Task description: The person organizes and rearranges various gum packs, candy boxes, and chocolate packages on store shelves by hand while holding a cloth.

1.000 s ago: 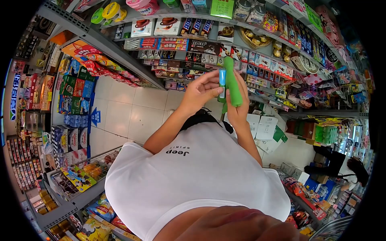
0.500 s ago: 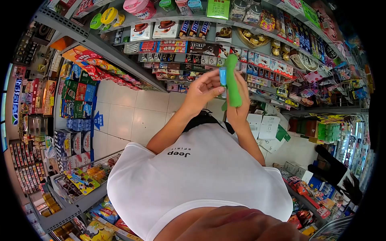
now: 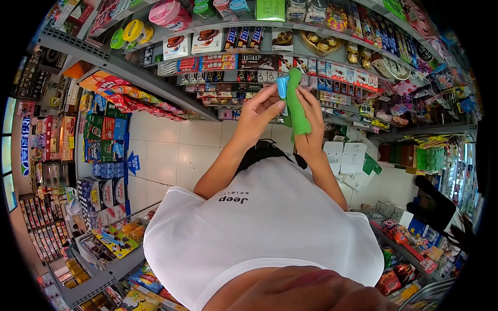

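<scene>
Green cloth (image 3: pixel 298 111) at your 1 o'clock looks soft, light; best held mid-length. Your right hand (image 3: pixel 313 124) grasps it; left hand (image 3: pixel 255 115) pinches the blue packet (image 3: pixel 282 86).

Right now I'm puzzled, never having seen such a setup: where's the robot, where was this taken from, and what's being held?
There's no robot here, just a person using bare hands. The camera sits on their head, looking forward and down, so the white shirt fills the lower middle, its lettering upside down. The right hand holds a long green item; the left hand is at a small blue item beside it, its grip partly hidden. I can't tell what either item is. Ahead, shelves hold packaged goods, including Snickers. Below lies a tiled floor.
</scene>
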`<state>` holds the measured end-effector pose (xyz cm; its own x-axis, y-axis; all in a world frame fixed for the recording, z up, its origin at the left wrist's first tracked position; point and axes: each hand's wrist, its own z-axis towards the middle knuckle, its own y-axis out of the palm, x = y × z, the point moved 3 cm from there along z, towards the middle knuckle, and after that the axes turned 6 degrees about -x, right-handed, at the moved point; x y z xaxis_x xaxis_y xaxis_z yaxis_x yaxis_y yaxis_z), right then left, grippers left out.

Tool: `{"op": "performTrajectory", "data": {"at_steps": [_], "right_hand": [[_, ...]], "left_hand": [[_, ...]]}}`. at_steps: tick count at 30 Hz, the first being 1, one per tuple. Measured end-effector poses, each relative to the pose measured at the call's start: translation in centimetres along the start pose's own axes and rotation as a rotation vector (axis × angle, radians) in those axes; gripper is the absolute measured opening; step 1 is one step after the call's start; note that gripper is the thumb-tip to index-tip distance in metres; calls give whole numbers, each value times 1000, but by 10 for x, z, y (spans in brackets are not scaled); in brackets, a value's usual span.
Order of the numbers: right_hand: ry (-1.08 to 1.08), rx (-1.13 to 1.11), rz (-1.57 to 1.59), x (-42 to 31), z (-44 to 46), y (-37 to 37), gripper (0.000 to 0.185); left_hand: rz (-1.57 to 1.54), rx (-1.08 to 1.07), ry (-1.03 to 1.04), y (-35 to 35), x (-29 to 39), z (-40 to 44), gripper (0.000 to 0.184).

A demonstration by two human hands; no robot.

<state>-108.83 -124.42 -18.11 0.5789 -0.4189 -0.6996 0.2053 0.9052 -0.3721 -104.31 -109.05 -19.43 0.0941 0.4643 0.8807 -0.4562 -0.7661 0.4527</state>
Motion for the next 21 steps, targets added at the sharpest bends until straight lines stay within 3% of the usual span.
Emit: {"op": "performTrajectory", "data": {"at_steps": [9, 18, 21], "right_hand": [[7, 4, -8, 1, -2, -4, 56], [175, -59, 170, 7, -23, -3, 42], [159, -4, 159, 0, -18, -6, 42]], "left_hand": [[69, -71, -23, 3, 0, 3, 49], [134, 28, 82, -7, -4, 4, 45], [222, -42, 19, -4, -1, 2, 44]]}}
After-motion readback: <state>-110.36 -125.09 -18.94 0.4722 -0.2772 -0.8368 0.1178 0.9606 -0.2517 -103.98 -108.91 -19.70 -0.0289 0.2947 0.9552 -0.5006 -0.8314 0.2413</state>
